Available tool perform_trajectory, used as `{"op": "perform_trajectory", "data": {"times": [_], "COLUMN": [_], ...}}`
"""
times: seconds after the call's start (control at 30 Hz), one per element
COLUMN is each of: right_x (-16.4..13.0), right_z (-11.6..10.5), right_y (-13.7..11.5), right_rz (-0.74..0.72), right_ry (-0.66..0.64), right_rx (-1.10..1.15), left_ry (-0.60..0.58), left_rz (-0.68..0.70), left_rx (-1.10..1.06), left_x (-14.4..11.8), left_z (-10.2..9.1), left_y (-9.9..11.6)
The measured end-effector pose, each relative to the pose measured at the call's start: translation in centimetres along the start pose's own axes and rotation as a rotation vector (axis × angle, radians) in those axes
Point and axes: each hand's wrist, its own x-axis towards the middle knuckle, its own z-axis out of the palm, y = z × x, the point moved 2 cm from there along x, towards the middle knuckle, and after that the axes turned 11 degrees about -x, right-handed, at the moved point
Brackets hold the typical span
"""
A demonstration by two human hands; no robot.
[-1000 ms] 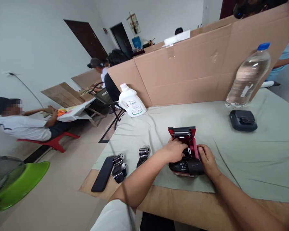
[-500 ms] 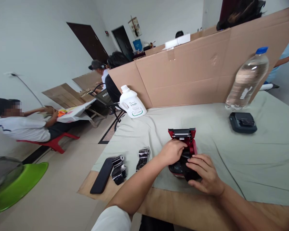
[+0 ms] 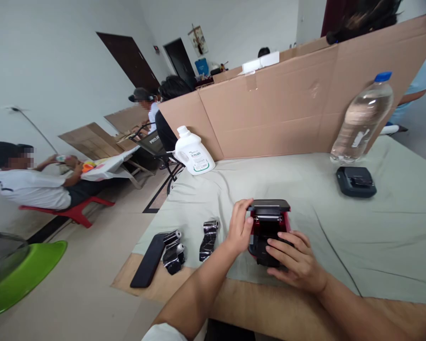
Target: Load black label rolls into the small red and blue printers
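A small red-and-black receipt printer (image 3: 264, 246) stands on the cloth before me, its lid (image 3: 270, 205) raised partway and its dark inside showing. My left hand (image 3: 240, 226) grips the lid's left edge, thumb in front and fingers behind. Across the front right of the printer lies my right hand (image 3: 298, 260), fingers over the black front part and thumb low at the front, holding it. Left of the printer are a black-wrapped roll (image 3: 209, 240) with a loose strip and a second bundle of black rolls (image 3: 173, 253).
A black phone (image 3: 147, 263) lies by the table's left edge. Behind stand a white jug (image 3: 195, 154) and a large water bottle (image 3: 364, 121) against a cardboard partition (image 3: 270, 111). A dark square device (image 3: 356, 181) sits at right. A person (image 3: 31, 187) sits at far left.
My left hand has moved from inside the printer to the lid's left edge. The lid has tipped forward from its more upright position. My right hand has shifted slightly left on the front.
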Motion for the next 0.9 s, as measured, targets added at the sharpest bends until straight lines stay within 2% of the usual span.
{"op": "perform_trajectory", "data": {"times": [0.17, 0.3, 0.53, 0.9], "right_x": [-0.7, -0.5, -0.3, -0.6], "right_z": [0.2, 0.8, 1.3, 1.3], "right_y": [0.3, 0.9, 1.0, 1.0], "right_rz": [0.021, 0.076, 0.103, 0.130], "right_ry": [0.019, -0.028, -0.029, -0.032], "right_rx": [-0.109, -0.064, -0.030, -0.030], "left_ry": [-0.029, -0.017, 0.153, 0.201], "left_rz": [0.009, 0.053, 0.119, 0.130], "left_rx": [-0.049, -0.012, -0.026, -0.045], "left_x": [-3.8, -5.6, -6.2, -6.1], "left_z": [0.3, 1.1, 2.5, 2.6], "left_y": [0.3, -0.6, -1.4, -1.5]}}
